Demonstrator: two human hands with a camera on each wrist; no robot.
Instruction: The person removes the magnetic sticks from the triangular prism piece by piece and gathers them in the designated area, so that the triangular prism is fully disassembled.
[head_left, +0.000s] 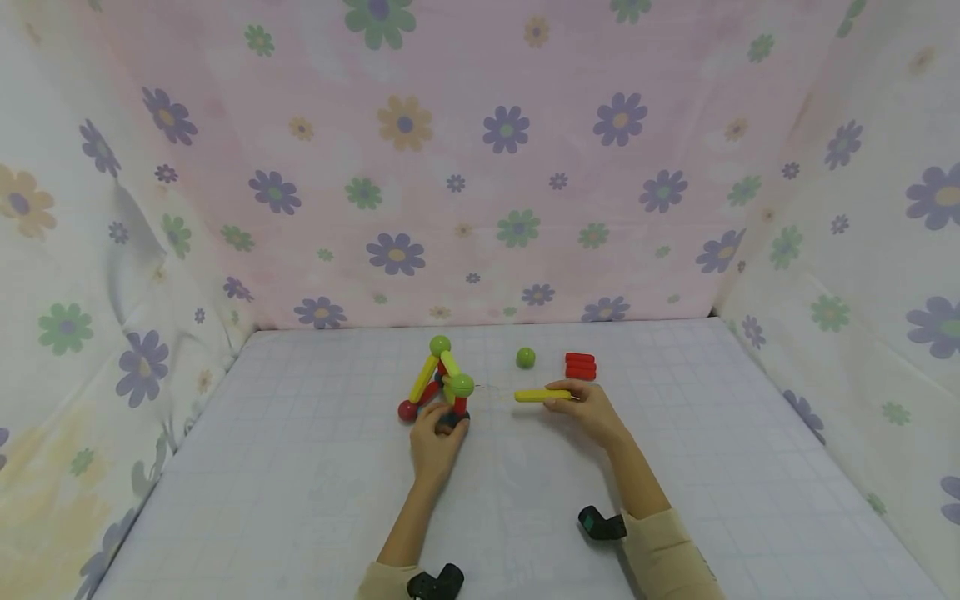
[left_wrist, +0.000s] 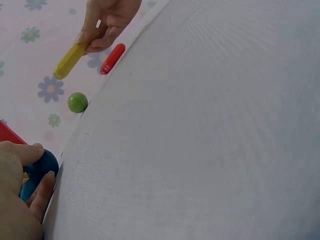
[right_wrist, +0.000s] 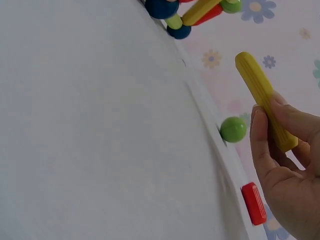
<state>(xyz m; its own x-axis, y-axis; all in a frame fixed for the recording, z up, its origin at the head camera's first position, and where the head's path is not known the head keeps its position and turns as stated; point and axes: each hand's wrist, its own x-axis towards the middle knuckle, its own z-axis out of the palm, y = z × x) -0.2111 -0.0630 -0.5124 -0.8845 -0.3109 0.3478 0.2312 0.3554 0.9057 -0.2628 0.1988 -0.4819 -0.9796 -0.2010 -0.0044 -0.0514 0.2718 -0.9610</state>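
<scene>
My left hand [head_left: 435,446] pinches a dark blue ball [left_wrist: 44,165] at the near corner of a structure of coloured rods and balls. From that ball a red rod [head_left: 460,406] stands upright, topped by a green ball [head_left: 462,385]. Behind it, a yellow rod [head_left: 423,379] slants up from a red ball [head_left: 407,411] to a second green ball [head_left: 440,346]. Part of the structure's base is hidden by my left hand. Between thumb and fingers, my right hand [head_left: 590,412] holds a loose yellow rod [right_wrist: 265,97] above the table, apart from the structure.
A loose green ball [head_left: 526,357] lies on the white table [head_left: 337,500] beyond my hands. Several red rods [head_left: 581,367] lie side by side just behind my right hand. Flower-patterned cloth [head_left: 450,167] hangs along the back and both sides.
</scene>
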